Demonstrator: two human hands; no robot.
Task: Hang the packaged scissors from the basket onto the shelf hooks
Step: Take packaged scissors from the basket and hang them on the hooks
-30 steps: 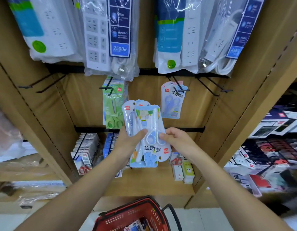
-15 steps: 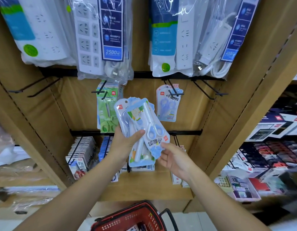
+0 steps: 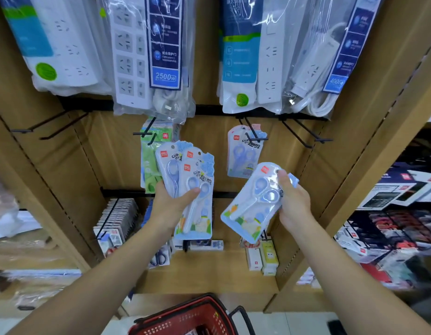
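Single head-worn wide-angle view, folks: facing the wooden shelf (image 3: 108, 153) square-on, close at arm's reach, the red basket (image 3: 180, 319) just clipping the bottom edge

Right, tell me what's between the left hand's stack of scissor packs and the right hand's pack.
Nothing, by the head view: between the stack and the single pack the gap shows only the brown back panel and a black rail behind.

Blue scissors packs (image 3: 197, 213) fanned upright; single pack (image 3: 248, 209) tilted; red basket (image 3: 185, 320) below.
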